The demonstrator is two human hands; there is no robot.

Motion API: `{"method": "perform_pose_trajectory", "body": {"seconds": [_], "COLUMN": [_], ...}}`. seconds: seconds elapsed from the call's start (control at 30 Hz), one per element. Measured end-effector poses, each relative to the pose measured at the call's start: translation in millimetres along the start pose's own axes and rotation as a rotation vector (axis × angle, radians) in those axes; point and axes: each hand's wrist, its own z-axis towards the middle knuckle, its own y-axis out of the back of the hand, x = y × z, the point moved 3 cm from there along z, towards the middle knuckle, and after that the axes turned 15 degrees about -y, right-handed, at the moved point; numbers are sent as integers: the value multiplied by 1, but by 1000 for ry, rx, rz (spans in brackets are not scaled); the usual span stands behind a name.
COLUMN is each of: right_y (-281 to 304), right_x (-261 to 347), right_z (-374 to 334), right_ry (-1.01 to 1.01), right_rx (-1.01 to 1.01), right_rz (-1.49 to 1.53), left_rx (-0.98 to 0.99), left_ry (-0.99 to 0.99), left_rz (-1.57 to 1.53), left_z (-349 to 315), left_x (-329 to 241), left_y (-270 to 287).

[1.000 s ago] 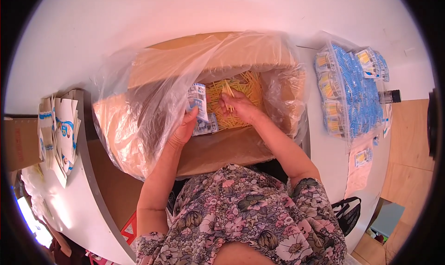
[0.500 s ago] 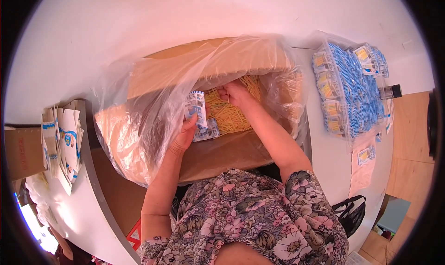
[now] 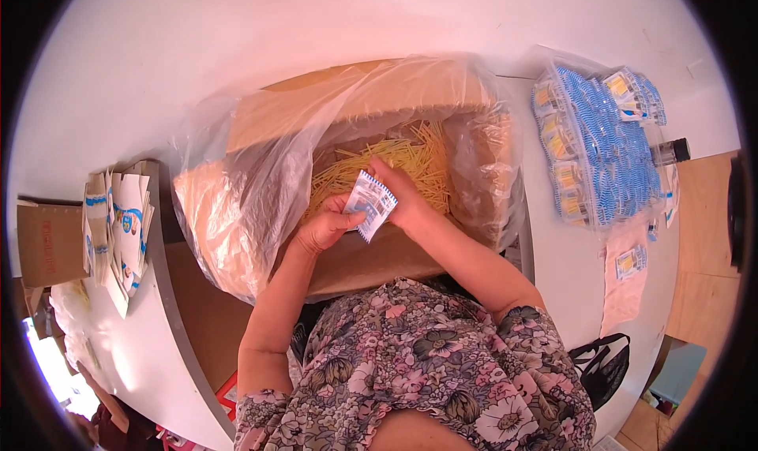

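Observation:
My left hand (image 3: 328,224) pinches a small flat packet (image 3: 371,206), white and blue with a zigzag striped edge, over the front of a large cardboard box. Close against the packet's right side is my right hand (image 3: 401,192); its fingers curl together, partly behind the packet, and whatever they hold is hidden. Beneath both hands lies a loose heap of thin yellow sticks (image 3: 426,155) in the box (image 3: 316,88), which is lined with clear plastic film (image 3: 253,167).
To the right, a clear plastic tray (image 3: 580,214) holds rows of similar blue packets (image 3: 604,151). A dark-capped jar (image 3: 671,152), a pink cloth (image 3: 620,301) with one packet on it, and a black bag (image 3: 604,368) are nearby. Folded printed cartons (image 3: 126,222) stand left.
My right hand has come up out of the yellow sticks toward me and met the packet. My left hand has moved right with the packet, now tilted.

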Motion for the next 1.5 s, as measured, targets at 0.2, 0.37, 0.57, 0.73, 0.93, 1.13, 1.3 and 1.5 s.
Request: {"method": "perform_pose_trajectory", "body": {"seconds": [0.2,0.37,0.57,0.73,0.93,1.13,1.3,1.5], "right_y": [11,15,32,60,49,49,38,31], "right_x": [-5,32,50,34,19,31,49,42], "right_z": [-25,-55,-102,-121,-121,-132,-148,-156], "right_ry": [60,375,558,409,593,653,636,521], "right_rx": [102,82,-7,-145,-122,-251,-216,-178], "right_rz": [-13,-200,-430,-629,-917,-746,-661,-939], "left_rx": [27,49,-81,-190,-191,-144,-182,-212], "left_ry": [56,24,-126,-113,17,-217,-306,-297], "left_rz": [148,432,431,263,210,392,493,472], "left_z": [0,1,-5,-2,-1,-3,-6,-6], "left_x": [-9,-21,-16,-12,-8,-4,-9,-13], "left_y": [-33,-63,-69,-82,-98,-84,-78,-76]}}
